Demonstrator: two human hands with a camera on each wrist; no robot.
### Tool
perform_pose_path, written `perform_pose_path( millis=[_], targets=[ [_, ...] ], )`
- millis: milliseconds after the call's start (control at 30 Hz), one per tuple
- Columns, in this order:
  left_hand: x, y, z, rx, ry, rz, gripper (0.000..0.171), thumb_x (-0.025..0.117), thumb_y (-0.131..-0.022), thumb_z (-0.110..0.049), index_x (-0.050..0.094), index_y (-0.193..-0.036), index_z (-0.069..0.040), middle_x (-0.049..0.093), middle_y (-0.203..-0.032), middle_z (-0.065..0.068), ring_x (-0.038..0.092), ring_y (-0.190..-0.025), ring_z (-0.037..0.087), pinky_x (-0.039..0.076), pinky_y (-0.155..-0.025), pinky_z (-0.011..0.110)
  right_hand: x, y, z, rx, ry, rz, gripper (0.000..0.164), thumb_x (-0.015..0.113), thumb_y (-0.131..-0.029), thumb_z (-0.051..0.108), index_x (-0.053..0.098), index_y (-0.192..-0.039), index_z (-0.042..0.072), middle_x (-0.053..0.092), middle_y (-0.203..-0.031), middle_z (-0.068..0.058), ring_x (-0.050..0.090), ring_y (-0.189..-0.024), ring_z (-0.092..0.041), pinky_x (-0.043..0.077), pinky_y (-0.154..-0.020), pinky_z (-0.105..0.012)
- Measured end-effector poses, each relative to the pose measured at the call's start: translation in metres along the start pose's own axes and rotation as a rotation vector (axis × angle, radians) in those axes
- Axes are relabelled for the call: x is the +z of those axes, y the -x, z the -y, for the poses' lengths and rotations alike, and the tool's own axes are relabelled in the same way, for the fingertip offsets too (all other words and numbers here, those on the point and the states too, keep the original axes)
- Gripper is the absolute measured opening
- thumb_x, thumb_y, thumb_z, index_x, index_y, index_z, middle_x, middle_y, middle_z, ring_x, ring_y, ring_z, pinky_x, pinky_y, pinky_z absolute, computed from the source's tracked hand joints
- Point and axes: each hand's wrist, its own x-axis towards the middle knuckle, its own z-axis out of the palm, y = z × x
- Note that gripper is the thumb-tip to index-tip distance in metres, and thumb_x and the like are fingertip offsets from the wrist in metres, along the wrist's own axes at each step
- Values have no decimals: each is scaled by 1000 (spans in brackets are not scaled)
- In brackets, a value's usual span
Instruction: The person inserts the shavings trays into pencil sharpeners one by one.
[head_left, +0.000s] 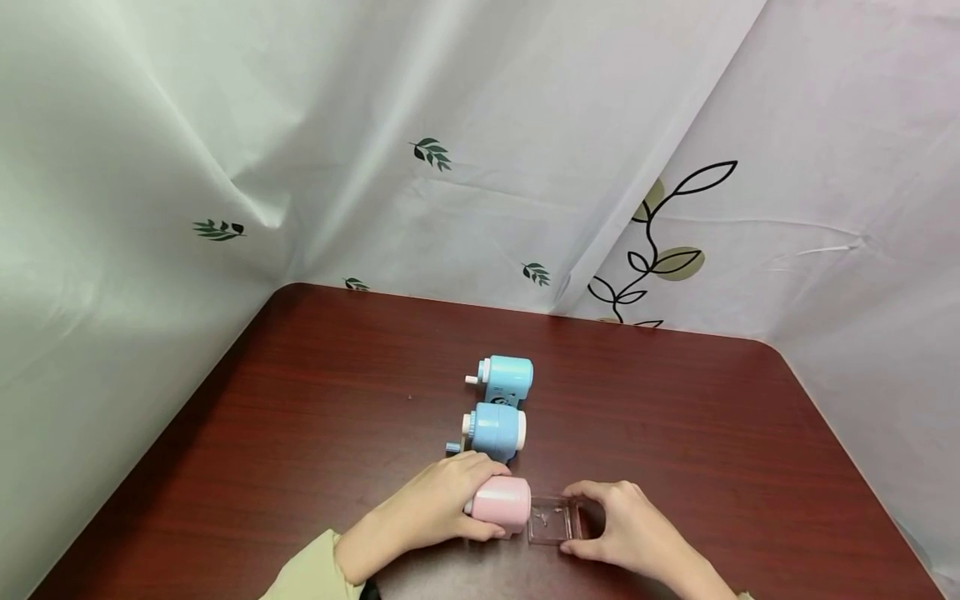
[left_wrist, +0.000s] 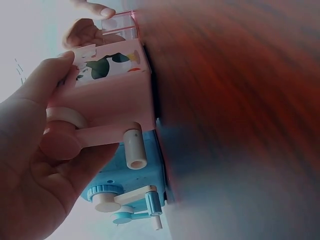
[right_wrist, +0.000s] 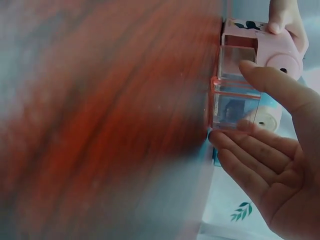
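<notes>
My left hand [head_left: 442, 500] grips a pink crank pencil sharpener [head_left: 502, 502] standing on the table, thumb on one side and fingers round the other. In the left wrist view its crank [left_wrist: 135, 150] points toward the camera and a cartoon sticker [left_wrist: 107, 67] covers its near side. Between the thumb and fingers of my right hand [head_left: 626, 527] is a clear plastic shavings drawer [head_left: 551, 523], low at the table, right beside the sharpener. The right wrist view shows the sharpener's drawer slot [right_wrist: 241, 42] uncovered, with the drawer just outside it.
Two blue crank sharpeners stand behind the pink one, the nearer [head_left: 495, 429] close to my left fingers and the farther [head_left: 510, 377] behind it. The dark red wooden table [head_left: 675, 417] ends at a white leaf-patterned curtain [head_left: 480, 200].
</notes>
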Motion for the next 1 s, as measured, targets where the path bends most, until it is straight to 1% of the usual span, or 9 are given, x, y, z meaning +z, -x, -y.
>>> perform_pose_path(
  millis=[167,467,633,800,967,1000],
  targets=[
    [-1,0,0,12,1,0,50,71,-72,-45,56,-109,-16,56,-94,-10,49,-86,4,43,-71,19,1,0,1,26,2,-5,44,80,-61,43,64,-94,19,60,-74,15,46,-57,1,38,-53,-15],
    [-1,1,-2,36,-33,-35,50,73,-69,-43,57,-107,-15,56,-91,-8,49,-83,5,44,-68,19,1,0,3,36,17,-6,43,80,-61,42,64,-94,20,56,-70,19,38,-53,3,36,-51,-15],
    [0,0,-2,61,-38,-56,49,73,-70,-42,57,-106,-14,57,-91,-7,49,-82,6,44,-68,20,0,-1,3,42,6,13,41,79,-63,41,63,-94,20,53,-64,17,33,-50,4,33,-46,-15],
    [0,0,-3,65,-34,-55,48,73,-71,-41,57,-106,-13,57,-91,-7,50,-83,6,44,-68,20,-1,-2,3,40,-2,21,40,79,-65,40,63,-95,19,54,-65,16,32,-50,4,32,-45,-15],
    [-1,-1,-3,67,-43,-55,48,74,-69,-40,57,-105,-13,57,-90,-7,50,-83,6,45,-69,21,0,-3,5,36,7,18,39,78,-65,38,63,-96,18,51,-61,15,27,-50,4,26,-43,-14],
    [-1,-1,-3,67,-46,-55,48,74,-69,-40,57,-104,-13,57,-90,-7,51,-83,7,45,-69,22,0,-4,5,33,6,16,39,78,-65,37,63,-96,18,51,-62,15,28,-50,4,27,-43,-14]
  ],
)
